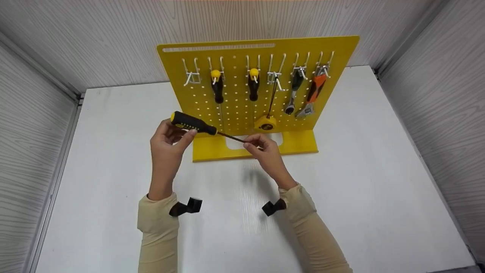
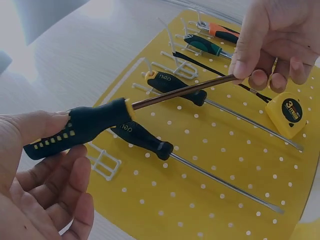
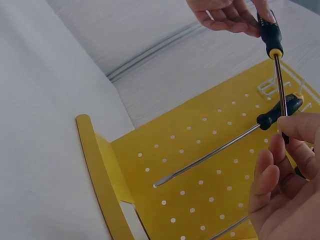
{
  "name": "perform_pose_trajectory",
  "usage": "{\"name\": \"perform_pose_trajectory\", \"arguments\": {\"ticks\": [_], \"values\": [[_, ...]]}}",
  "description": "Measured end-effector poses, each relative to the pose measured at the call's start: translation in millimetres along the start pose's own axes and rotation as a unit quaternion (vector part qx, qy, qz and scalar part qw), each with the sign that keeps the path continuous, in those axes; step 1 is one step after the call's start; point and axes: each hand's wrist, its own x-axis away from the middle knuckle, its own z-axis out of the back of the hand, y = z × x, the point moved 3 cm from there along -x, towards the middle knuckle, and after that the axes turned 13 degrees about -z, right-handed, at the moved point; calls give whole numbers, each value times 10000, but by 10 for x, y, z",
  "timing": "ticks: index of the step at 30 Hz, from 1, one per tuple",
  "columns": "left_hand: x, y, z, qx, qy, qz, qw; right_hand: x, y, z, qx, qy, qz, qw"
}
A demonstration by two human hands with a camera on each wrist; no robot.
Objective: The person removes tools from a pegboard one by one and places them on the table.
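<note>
A screwdriver (image 1: 193, 123) with a black and yellow handle is held in the air before the yellow pegboard, its shaft sloping down to the right. My left hand (image 1: 168, 140) pinches the handle between thumb and fingers. At the far end of the shaft (image 2: 185, 93), my right hand (image 1: 265, 149) pinches the tip between thumb and forefinger, which partly hides it. Behind, two similar screwdrivers hang on the board, a left one (image 1: 217, 89) and a right one (image 1: 254, 87). The white double hook (image 1: 192, 77) at the board's left end holds nothing.
The pegboard (image 1: 235, 102) stands on a yellow base (image 1: 216, 149) on a white table (image 1: 113, 212). Toward its right hang a yellow tape measure (image 1: 266, 123), a ratchet wrench (image 1: 294, 93) and an orange-handled adjustable wrench (image 1: 315, 91). Pale walls close in the back and both sides.
</note>
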Motion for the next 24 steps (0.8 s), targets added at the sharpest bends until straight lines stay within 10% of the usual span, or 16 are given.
{"name": "perform_pose_trajectory", "arguments": {"ticks": [24], "values": [[303, -322, 130, 151, -90, 774, 9968, 14, 162, 183, 60, 101, -110, 9999]]}}
